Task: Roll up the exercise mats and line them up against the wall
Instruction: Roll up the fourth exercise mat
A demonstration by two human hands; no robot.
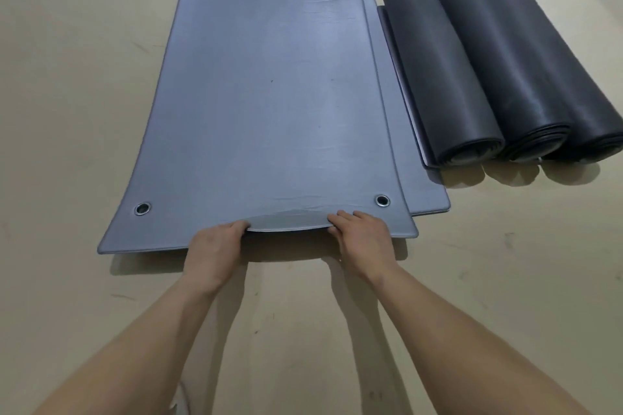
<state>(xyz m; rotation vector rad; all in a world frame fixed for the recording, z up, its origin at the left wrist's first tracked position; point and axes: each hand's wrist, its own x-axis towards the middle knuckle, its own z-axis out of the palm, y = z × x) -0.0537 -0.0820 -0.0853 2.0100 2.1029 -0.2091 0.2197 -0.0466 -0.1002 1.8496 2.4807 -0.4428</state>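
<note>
Here, fingers (341,220) on near mat (269,94) edge

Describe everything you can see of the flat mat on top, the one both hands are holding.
The top mat is a grey-blue sheet, smooth and slightly shiny, with faint creases. It lies unrolled, running away from the camera, its far end out of frame. A left eyelet and a right eyelet, both metal, sit near its near edge. It rests on a second flat mat that juts out at its right. The left hand and right hand grip the near edge, whose middle is lifted slightly.
</note>
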